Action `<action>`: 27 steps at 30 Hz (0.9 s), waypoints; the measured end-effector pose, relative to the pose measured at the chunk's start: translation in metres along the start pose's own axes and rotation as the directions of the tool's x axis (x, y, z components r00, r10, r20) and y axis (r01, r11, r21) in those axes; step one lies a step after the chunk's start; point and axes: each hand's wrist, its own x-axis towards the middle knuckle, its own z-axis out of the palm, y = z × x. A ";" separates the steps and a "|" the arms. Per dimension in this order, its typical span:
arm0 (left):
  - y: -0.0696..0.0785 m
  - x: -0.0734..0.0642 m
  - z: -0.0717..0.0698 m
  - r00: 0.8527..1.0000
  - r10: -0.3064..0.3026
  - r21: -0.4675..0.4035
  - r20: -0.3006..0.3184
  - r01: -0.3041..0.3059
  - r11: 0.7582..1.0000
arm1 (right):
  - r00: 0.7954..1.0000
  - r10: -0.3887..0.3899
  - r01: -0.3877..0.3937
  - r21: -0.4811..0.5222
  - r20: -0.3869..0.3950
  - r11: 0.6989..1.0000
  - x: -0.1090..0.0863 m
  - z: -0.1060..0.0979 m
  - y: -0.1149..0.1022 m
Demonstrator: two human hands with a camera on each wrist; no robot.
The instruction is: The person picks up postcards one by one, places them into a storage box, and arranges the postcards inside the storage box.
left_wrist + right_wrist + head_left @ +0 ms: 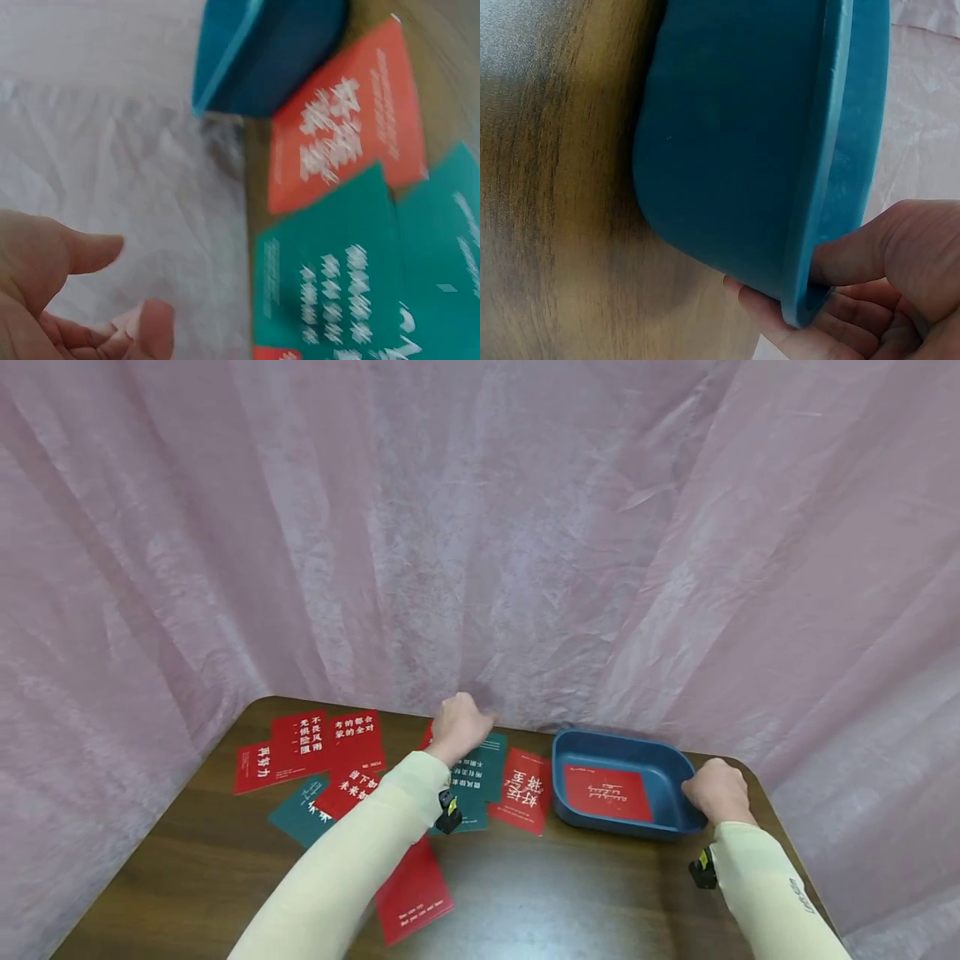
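The blue tray (615,825) sits just left of the right grip (717,790), clamped on its rim; a sharp tug could slide its red card (603,793). The left grip (461,725), beside green cards (491,768), could brush them askew; its wrist view alone clearly shows thumb and fingers apart, empty.

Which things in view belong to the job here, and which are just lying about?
Job, I judge:
Blue rectangular plastic-looking tray, gripped by the right hand
Red rectangular paper card inside it
Green rectangular paper cards, near the left hand
Loose red rectangular paper cards

Likely just there:
Brown wooden table
Pale pink fabric curtain
Small black wrist-worn devices
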 end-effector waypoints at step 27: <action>-0.056 -0.029 0.055 0.994 -0.105 0.244 -0.014 0.105 0.964 | 1.000 0.008 -0.008 0.038 -0.010 0.999 -0.002 0.003 -0.001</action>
